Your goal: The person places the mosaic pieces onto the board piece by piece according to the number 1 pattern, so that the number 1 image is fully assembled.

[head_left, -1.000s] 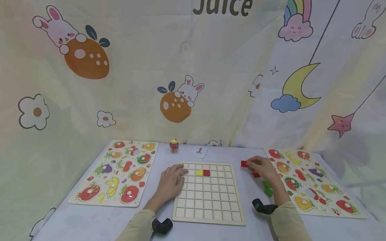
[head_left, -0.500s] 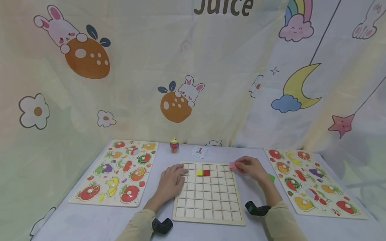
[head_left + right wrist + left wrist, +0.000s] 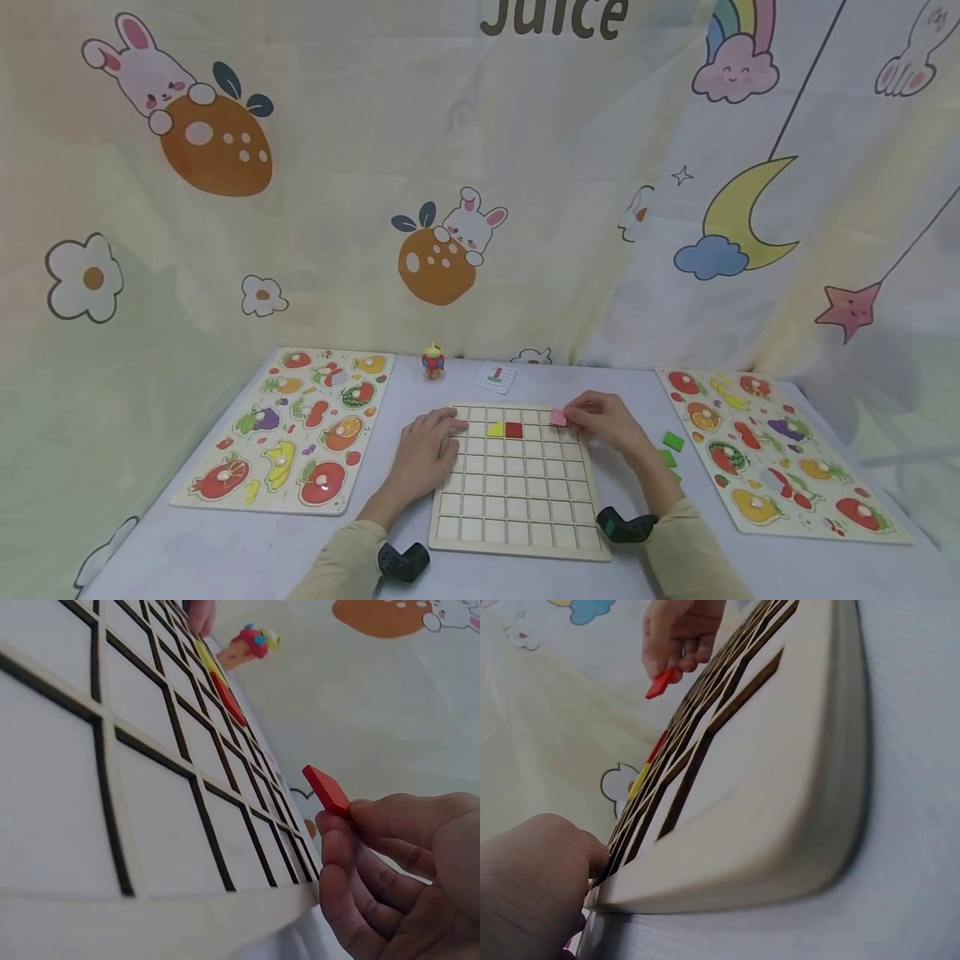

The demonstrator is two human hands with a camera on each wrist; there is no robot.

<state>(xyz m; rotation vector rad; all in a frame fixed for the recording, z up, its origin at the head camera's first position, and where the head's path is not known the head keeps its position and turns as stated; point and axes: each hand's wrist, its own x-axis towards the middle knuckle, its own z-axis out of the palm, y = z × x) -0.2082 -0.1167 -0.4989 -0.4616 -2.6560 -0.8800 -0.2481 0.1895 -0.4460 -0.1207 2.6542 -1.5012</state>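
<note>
**Operator:** Wooden grid board point(image 3: 517, 479) lies flat at the middle of the table point(image 3: 225, 550). My left hand point(image 3: 427, 450) rests on its left edge, fingers relaxed and laid over the frame, gripping nothing. My right hand point(image 3: 607, 421) pinches 1 red square tile point(image 3: 558, 417) between thumb and fingertips, just above the board's top right cells. The right wrist view shows the tile clear of the board, tilted, not seated.

**Checker:** Which step, and what does the next move call for?

**Operator:** By my reading, placement is under way. 2 tiles already sit in the second row: a yellow tile point(image 3: 495, 430) and a red tile point(image 3: 513, 430), side by side. I judge the next move calls for levelling the held tile, squaring it to 1 empty cell and lowering it inside the dividers. Which cell, I cannot tell.

**Checker:** Surroundings and obstructions?

**Operator:** Green tiles point(image 3: 672, 441) lie loose on the table right of the board. 2 fruit puzzle boards flank it: left puzzle point(image 3: 288, 429), right puzzle point(image 3: 776, 454). A small toy figure point(image 3: 432, 362) and a pattern card point(image 3: 495, 377) stand behind the board. Nothing lies between the held tile and the open cells.
</note>
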